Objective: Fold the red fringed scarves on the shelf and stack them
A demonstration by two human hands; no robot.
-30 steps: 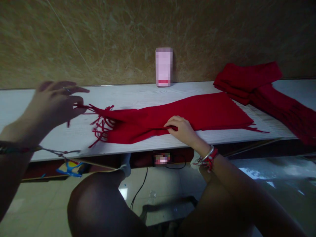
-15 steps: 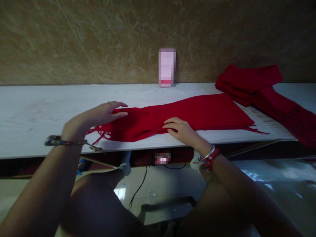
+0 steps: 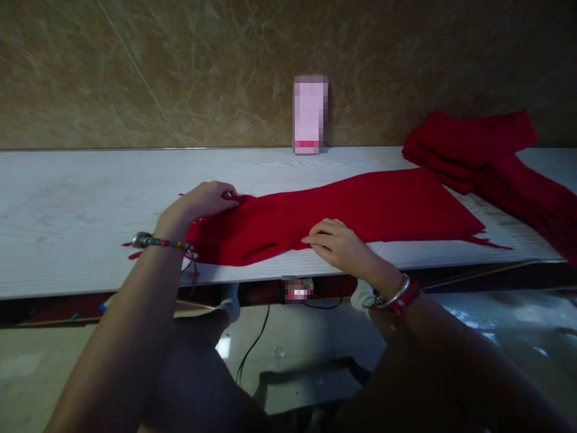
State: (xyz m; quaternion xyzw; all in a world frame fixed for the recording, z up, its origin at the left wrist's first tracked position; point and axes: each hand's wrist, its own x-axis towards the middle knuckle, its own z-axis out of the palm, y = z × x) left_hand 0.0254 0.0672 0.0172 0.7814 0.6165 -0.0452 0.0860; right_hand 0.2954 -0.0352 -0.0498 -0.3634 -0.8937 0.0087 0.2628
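A long red scarf (image 3: 360, 207) with fringed ends lies stretched across a white wooden shelf (image 3: 67, 204). My left hand (image 3: 198, 203) rests on its left end with fingers curled, pinching the cloth near the fringe. At the scarf's near edge around its middle, my right hand (image 3: 340, 243) lies with fingers stretched flat, pressing the fabric down. Both wrists wear bracelets.
A stack of folded red scarves (image 3: 473, 147) lies at the shelf's right end, one trailing off to the right. A pink box (image 3: 310, 114) stands against the brown marble wall. Below the shelf are my knees, a tiled floor and a black cable (image 3: 252, 349).
My left hand carried the fringed left end from the air down onto the shelf and to the right, and now grips it there. My right hand stayed on the scarf's near edge.
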